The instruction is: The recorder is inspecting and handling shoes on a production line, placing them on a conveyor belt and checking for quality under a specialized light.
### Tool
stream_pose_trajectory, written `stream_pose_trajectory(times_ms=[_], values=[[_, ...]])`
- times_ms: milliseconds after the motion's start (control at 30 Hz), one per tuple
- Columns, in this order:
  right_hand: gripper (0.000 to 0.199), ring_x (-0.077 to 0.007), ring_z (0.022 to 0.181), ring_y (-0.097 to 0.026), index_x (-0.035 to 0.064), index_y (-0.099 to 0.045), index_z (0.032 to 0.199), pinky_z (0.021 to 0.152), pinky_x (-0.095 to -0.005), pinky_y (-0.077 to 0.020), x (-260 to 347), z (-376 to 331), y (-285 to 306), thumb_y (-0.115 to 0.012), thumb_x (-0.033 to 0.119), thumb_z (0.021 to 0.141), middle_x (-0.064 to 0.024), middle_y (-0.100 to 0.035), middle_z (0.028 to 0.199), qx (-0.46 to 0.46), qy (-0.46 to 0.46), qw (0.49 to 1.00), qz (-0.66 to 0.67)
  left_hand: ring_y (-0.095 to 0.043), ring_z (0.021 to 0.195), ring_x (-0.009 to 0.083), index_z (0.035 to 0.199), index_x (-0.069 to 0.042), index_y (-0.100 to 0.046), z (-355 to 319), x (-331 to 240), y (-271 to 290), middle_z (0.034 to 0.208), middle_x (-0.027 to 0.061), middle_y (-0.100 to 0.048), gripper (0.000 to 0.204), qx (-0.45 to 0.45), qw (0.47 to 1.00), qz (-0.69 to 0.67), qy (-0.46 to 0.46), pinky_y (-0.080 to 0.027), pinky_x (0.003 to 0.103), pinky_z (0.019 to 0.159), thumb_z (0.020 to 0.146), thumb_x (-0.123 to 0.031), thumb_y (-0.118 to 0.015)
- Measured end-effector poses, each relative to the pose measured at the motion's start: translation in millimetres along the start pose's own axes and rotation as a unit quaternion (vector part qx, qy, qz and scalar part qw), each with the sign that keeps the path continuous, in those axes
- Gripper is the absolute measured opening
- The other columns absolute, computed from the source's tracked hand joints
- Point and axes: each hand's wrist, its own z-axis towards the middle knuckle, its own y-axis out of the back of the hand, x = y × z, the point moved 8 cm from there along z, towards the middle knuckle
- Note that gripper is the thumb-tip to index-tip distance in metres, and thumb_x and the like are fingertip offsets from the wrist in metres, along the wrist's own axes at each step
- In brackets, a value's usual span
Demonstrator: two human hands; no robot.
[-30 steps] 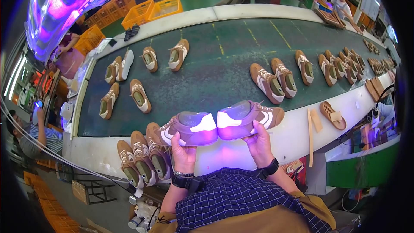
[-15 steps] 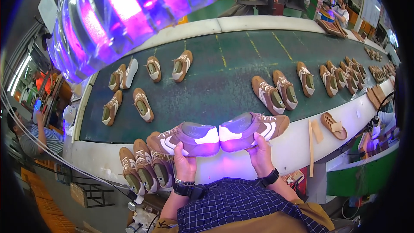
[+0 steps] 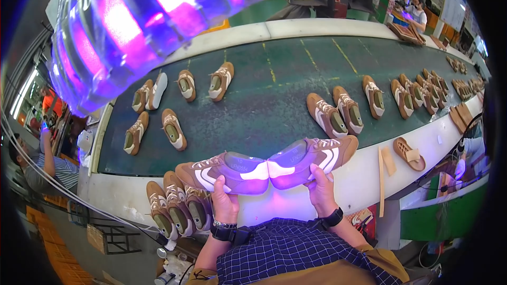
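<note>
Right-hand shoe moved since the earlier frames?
Yes, slightly: the toe of the shoe in the right hand shifted rightward and up in view, nearer the sandal.

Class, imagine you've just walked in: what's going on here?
A person's left hand holds a brown-and-white lace-up sneaker, while the right hand holds a matching sneaker, the heels together or nearly so, in purple light. At least three similar shoes stand on the long white ledge to the person's left. More brown-and-white sneakers are spread over the flat dark-green surface beyond.
</note>
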Motion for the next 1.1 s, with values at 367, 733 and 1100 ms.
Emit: stream_pose_trajectory(times_ms=[367,733,1100], values=[[0.013,-0.0103,0.068,-0.055,0.0067,-0.057,0.093,0.058,-0.0259,-0.0464,-2,2,9,-0.059,0.018,0.087,-0.0001,-0.057,0.079,-0.027,-0.014,0.999,-0.013,-0.059,0.098,0.0182,0.113,-0.006,-0.053,3,6,1,0.107,0.0036,-0.061,0.035,-0.003,1.000,0.015,0.004,-0.049,0.034,0.087,0.082,-0.020,-0.060],[0.031,-0.0217,0.091,-0.062,0.0029,-0.053,0.112,0.078,-0.0390,-0.0525,-4,0,20,-0.057,0.019,0.086,-0.0087,-0.062,0.101,-0.011,-0.083,0.996,0.039,-0.056,0.104,0.0217,0.120,-0.005,-0.049,8,25,-3,0.113,0.0070,-0.058,0.040,0.032,0.993,-0.014,0.109,-0.046,0.037,0.093,0.084,-0.021,-0.055],[0.040,-0.0236,0.095,-0.061,-0.0019,-0.052,0.116,0.089,-0.0361,-0.0469,-16,-11,81,-0.050,0.025,0.086,-0.0133,-0.062,0.107,-0.036,-0.166,0.982,0.083,-0.035,0.126,0.0422,0.136,0.009,-0.019,162,-22,-12,0.129,0.0321,-0.038,0.075,0.101,0.982,-0.127,0.097,-0.030,0.054,0.105,0.091,-0.047,-0.042]])
